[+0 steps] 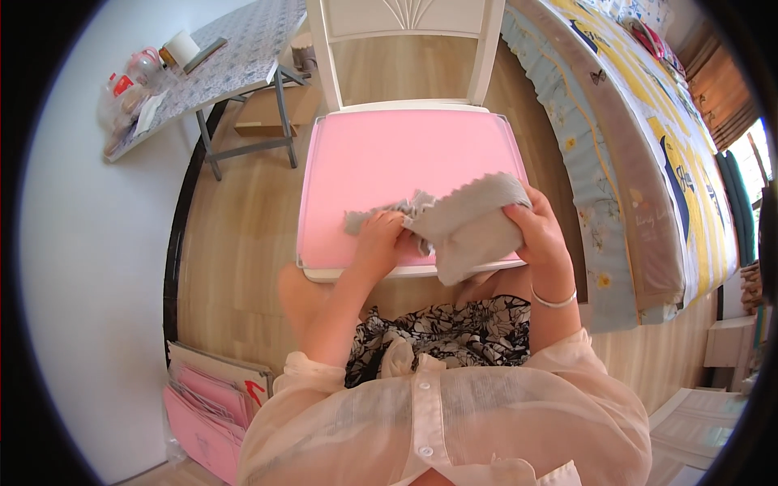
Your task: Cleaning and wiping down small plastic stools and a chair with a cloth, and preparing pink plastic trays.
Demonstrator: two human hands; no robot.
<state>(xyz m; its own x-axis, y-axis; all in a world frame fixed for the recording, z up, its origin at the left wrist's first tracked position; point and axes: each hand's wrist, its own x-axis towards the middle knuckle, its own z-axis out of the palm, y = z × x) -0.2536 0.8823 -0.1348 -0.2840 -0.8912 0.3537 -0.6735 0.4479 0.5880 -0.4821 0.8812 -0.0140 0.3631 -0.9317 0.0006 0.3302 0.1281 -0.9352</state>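
Observation:
A grey, soft cloth garment (474,227) with a wavy, scalloped edge is stretched between my two hands; its exact kind I cannot make out. My right hand (541,231) grips the wide, smooth part, thumb on top. At the bunched, ruffled part, my left hand (382,243) has its fingers closed on the fabric. The garment hangs over the near edge of a flat pink panel (405,154), which covers the seat of a white chair (322,65). Part of the bunched fabric rests on the panel, left of centre.
A patterned folding table (243,49) with a jug, a roll and bags stands at the far left, with a cardboard box (263,113) beneath. On the right is a bed (640,162) with a ruffled skirt. Pink flat panels (207,421) lean by the wall at lower left.

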